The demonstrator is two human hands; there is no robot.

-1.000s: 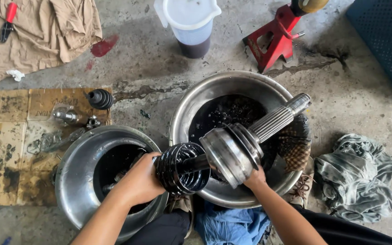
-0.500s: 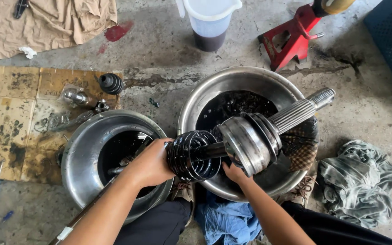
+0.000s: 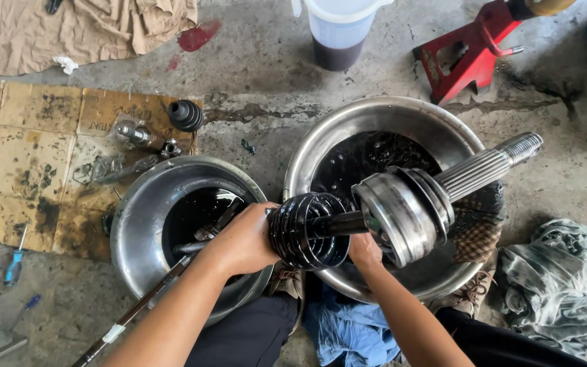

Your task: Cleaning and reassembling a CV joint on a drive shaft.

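Since a second ago my left hand (image 3: 242, 241) has kept its fingers wrapped on the boot (image 3: 306, 231), while my right hand (image 3: 365, 250) grips the shaft under the joint (image 3: 402, 214); the splined end (image 3: 487, 170) now points farther right. The axle hangs over the right bowl (image 3: 375, 112), its rim near below. The left bowl (image 3: 137, 224) sits just beside, with rags (image 3: 558, 285) lying right.

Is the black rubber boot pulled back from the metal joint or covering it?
Pulled back: the rubber boot sits apart from the metal joint, with bare shaft visible between them.
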